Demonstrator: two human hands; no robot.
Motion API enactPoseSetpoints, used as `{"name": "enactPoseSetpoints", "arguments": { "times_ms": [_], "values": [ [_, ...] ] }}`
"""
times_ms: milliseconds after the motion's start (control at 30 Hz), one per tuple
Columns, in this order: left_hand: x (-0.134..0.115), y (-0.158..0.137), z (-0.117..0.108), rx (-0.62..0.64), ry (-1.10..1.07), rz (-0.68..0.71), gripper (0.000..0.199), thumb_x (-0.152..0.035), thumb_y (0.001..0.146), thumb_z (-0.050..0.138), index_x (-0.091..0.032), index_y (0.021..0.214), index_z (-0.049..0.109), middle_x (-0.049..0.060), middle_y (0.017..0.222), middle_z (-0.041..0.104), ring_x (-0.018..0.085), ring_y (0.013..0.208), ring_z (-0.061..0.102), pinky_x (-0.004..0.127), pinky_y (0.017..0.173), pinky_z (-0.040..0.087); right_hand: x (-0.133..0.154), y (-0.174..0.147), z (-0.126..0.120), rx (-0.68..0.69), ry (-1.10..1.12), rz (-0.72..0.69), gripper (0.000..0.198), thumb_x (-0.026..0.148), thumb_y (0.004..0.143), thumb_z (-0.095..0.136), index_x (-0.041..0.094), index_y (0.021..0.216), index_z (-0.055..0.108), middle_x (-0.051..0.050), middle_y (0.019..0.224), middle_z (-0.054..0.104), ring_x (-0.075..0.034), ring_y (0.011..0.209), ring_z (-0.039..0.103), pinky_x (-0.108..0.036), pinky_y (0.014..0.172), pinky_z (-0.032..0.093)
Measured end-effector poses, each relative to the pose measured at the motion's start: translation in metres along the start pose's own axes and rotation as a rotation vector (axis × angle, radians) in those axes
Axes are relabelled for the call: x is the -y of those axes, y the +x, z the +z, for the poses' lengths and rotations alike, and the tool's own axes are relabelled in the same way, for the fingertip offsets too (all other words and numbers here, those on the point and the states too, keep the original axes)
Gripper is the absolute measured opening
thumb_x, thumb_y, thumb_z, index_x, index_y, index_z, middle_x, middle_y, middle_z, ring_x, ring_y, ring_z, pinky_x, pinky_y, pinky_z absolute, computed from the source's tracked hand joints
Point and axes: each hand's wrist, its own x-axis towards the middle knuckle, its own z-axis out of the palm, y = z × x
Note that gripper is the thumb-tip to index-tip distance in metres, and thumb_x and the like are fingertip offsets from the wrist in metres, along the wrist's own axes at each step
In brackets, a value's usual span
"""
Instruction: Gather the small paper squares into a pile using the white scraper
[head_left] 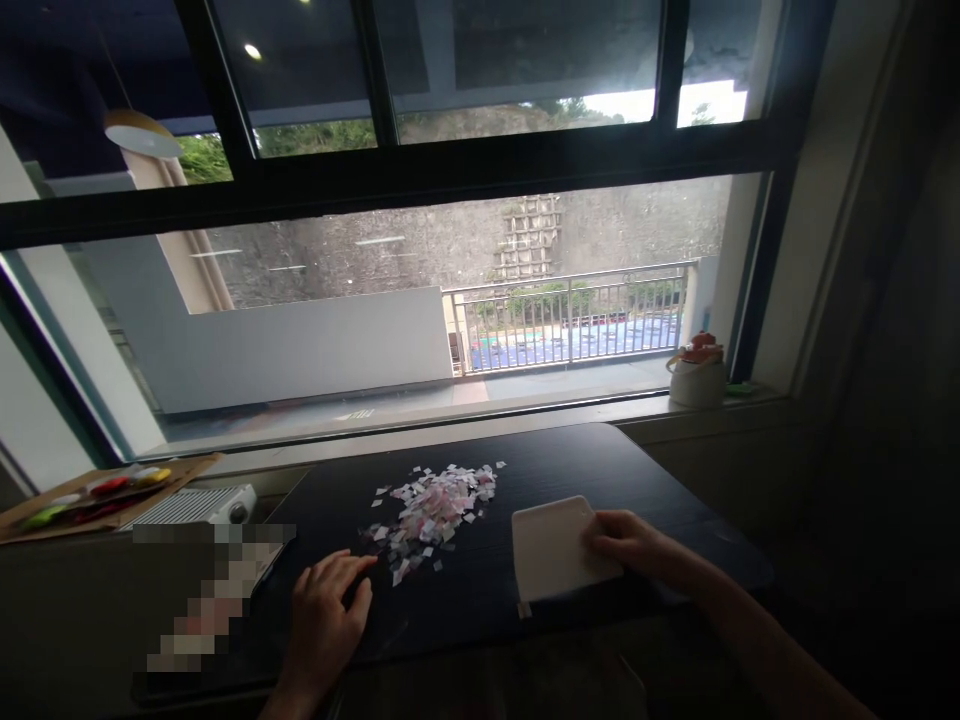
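A loose pile of small cut paper scraps (pixel 435 505), mostly white with pinkish bits, lies on the dark table (pixel 555 460). My left hand (pixel 330 610) is at the pile's near left edge, fingers bent a little and thumb apart, holding nothing. In my right hand (pixel 626 540) is a flat, white rectangular piece with rounded corners (pixel 551 550), gripped at its right edge. It is to the right of the scraps and apart from them. A single small scrap (pixel 524 609) shows by its lower left corner. Whether the white piece is a card or a shallow lid I cannot tell.
A white jug-like bottle with a red top (pixel 697 372) stands on the sill at the right. To the left are a brown board with colourful items (pixel 112 495), a pale slatted box (pixel 196 507) and a blurred-out item (pixel 217 600). The window (pixel 450 160) runs behind the table.
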Motion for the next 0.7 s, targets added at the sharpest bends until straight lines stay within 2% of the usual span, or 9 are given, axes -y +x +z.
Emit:
{"name": "enactPoseSetpoints", "arguments": {
  "times_ms": [167, 267, 367, 567, 700],
  "values": [
    [0.001, 0.001, 0.002, -0.022, 0.011, 0.013, 0.022, -0.031, 0.074, 0.048, -0.027, 0.082, 0.069, 0.002, 0.086, 0.073, 0.025, 0.094, 0.063, 0.041, 0.085, 0.043, 0.009, -0.021, -0.008, 0.103, 0.036, 0.017, 0.024, 0.033, 0.069, 0.069, 0.013, 0.081, 0.071, -0.004, 0.078, 0.073, -0.02, 0.072, 0.064, -0.029, 0.065, 0.047],
    [0.0, 0.001, 0.002, -0.023, 0.007, -0.003, 0.023, -0.031, 0.074, 0.048, -0.027, 0.083, 0.068, 0.002, 0.086, 0.073, 0.026, 0.095, 0.063, 0.043, 0.086, 0.042, 0.012, -0.027, -0.012, 0.086, 0.006, -0.033, 0.024, 0.035, 0.069, 0.069, 0.013, 0.077, 0.07, -0.003, 0.074, 0.071, -0.019, 0.07, 0.063, -0.028, 0.062, 0.046],
    [-0.004, 0.0, 0.001, -0.007, -0.009, -0.032, 0.023, -0.031, 0.074, 0.048, -0.027, 0.084, 0.068, 0.002, 0.088, 0.073, 0.027, 0.096, 0.062, 0.046, 0.087, 0.041, 0.01, -0.02, -0.006, 0.0, -0.015, -0.079, 0.028, 0.04, 0.068, 0.07, 0.013, 0.074, 0.068, -0.003, 0.07, 0.069, -0.019, 0.067, 0.062, -0.029, 0.06, 0.046],
    [-0.015, 0.001, -0.003, 0.026, -0.028, -0.078, 0.024, -0.023, 0.074, 0.047, -0.025, 0.084, 0.069, 0.004, 0.09, 0.072, 0.027, 0.098, 0.061, 0.049, 0.091, 0.039, 0.0, 0.028, 0.047, -0.148, 0.051, -0.152, 0.031, 0.044, 0.074, 0.062, 0.014, 0.082, 0.065, -0.007, 0.083, 0.071, -0.024, 0.077, 0.066, -0.036, 0.067, 0.053],
    [-0.018, 0.0, -0.002, 0.029, -0.02, -0.092, 0.025, -0.021, 0.074, 0.047, -0.025, 0.086, 0.069, 0.004, 0.091, 0.072, 0.026, 0.1, 0.06, 0.05, 0.094, 0.036, 0.002, 0.046, 0.076, -0.145, 0.026, -0.136, 0.029, 0.042, 0.072, 0.063, 0.015, 0.081, 0.066, -0.006, 0.083, 0.071, -0.024, 0.081, 0.066, -0.035, 0.071, 0.053]
  ]
}}
